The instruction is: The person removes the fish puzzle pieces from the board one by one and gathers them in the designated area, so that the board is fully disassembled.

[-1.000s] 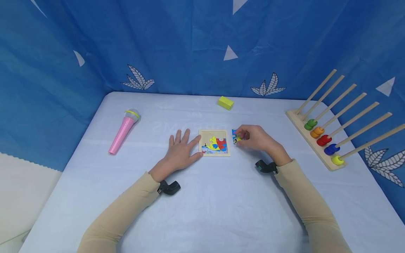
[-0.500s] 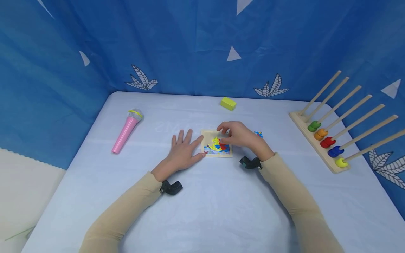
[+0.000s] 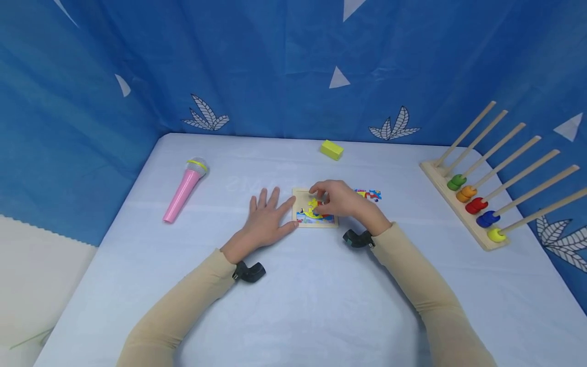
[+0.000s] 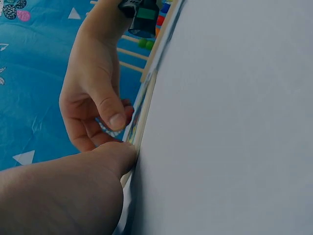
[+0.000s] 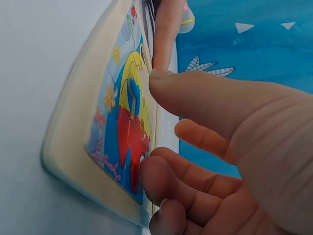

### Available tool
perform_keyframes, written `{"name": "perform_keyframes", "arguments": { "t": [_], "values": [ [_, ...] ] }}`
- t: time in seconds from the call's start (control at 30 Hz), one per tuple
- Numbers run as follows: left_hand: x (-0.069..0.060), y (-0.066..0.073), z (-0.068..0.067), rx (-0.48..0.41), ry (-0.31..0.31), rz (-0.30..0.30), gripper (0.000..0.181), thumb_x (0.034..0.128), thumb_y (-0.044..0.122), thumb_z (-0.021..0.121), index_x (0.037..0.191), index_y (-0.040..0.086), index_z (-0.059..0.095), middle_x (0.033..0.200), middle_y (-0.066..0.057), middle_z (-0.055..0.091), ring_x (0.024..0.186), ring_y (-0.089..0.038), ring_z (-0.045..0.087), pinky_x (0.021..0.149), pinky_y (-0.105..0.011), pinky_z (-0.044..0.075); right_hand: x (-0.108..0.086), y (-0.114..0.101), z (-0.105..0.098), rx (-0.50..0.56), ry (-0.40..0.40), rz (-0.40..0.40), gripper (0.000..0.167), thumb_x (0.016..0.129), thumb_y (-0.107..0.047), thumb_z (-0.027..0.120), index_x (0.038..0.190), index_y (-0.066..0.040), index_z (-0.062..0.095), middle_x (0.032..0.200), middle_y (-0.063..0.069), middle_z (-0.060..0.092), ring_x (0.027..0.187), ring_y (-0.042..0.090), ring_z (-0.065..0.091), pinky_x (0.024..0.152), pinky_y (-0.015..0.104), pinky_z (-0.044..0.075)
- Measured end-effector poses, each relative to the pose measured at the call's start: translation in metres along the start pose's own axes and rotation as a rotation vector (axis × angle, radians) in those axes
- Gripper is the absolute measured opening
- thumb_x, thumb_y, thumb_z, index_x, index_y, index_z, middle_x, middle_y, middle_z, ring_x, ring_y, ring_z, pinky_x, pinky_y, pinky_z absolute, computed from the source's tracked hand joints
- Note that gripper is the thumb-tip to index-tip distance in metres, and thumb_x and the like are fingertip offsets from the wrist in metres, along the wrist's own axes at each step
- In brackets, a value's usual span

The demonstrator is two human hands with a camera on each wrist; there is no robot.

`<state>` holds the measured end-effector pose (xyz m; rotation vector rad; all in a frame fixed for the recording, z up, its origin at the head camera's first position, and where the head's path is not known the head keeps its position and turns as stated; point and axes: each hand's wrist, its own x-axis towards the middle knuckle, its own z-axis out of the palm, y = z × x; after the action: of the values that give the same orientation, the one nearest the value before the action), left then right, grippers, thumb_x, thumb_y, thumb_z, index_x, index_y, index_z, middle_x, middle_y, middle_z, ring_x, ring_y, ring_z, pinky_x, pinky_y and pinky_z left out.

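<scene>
A small wooden puzzle tray [image 3: 301,192] lies on the table, with a yellow, red and blue fish picture [image 5: 129,110] in it. My left hand [image 3: 262,224] lies spread at the tray's left side, index fingertip and thumb at its edge. My right hand [image 3: 341,199] is over the tray's right part, fingers bent and thumb apart from them. In the right wrist view, the fingertips [image 5: 155,174] are close to the red part of the fish; no piece shows between thumb and fingers. Colourful puzzle pieces [image 3: 370,194] lie right of the tray, partly hidden by the right hand.
A pink toy microphone [image 3: 182,193] lies at the left. Towards the back edge is a yellow-green block [image 3: 331,150]. At the right stands a wooden peg rack [image 3: 463,209] with coloured beads. Blue curtains [image 3: 284,66] hang behind the table.
My right hand has moved left from the pieces beside the tray to over the tray, then slightly lower. More of the loose pieces shows now. My left hand keeps its place.
</scene>
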<state>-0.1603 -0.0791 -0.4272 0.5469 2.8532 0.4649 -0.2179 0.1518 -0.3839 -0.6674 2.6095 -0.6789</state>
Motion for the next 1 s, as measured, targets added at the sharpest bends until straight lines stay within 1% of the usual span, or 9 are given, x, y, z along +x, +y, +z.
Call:
{"name": "perform_keyframes", "arguments": {
  "t": [0.23,0.53,0.83,1.0],
  "values": [
    [-0.001,-0.001,0.0,0.007,0.0,0.003,0.072,0.0996,0.055,0.052,0.161,0.025,0.032,0.171,-0.021,0.012,0.156,-0.053,0.003,0.121,-0.073,0.006,0.0,-0.002,0.005,-0.05,0.002,-0.007,0.054,0.085,-0.02,0.083,0.135,-0.009,0.064,0.11,0.01,0.069,0.089,0.022,0.06,0.082,0.033,0.056],
    [-0.001,0.0,-0.001,0.004,0.01,0.01,0.071,0.0997,0.055,0.052,0.161,0.025,0.032,0.171,-0.022,0.013,0.156,-0.054,0.004,0.121,-0.073,0.007,-0.001,-0.005,0.009,-0.107,0.007,-0.003,0.052,0.086,-0.02,0.082,0.135,-0.01,0.065,0.114,0.01,0.068,0.098,0.024,0.058,0.089,0.036,0.055],
    [-0.001,0.0,-0.001,-0.007,0.002,0.011,0.071,0.0999,0.055,0.052,0.161,0.025,0.032,0.171,-0.022,0.012,0.156,-0.053,0.003,0.121,-0.073,0.007,-0.002,-0.003,0.011,-0.127,0.027,-0.017,0.049,0.087,-0.021,0.082,0.133,-0.011,0.067,0.112,0.01,0.066,0.096,0.023,0.057,0.087,0.035,0.054],
    [-0.002,0.0,-0.001,-0.005,0.009,0.018,0.071,0.1001,0.055,0.052,0.161,0.024,0.033,0.171,-0.023,0.012,0.156,-0.054,0.004,0.12,-0.074,0.007,-0.002,-0.003,0.011,-0.129,0.028,-0.02,0.047,0.087,-0.021,0.082,0.131,-0.011,0.069,0.109,0.009,0.065,0.095,0.022,0.055,0.085,0.034,0.052]
  ]
}}
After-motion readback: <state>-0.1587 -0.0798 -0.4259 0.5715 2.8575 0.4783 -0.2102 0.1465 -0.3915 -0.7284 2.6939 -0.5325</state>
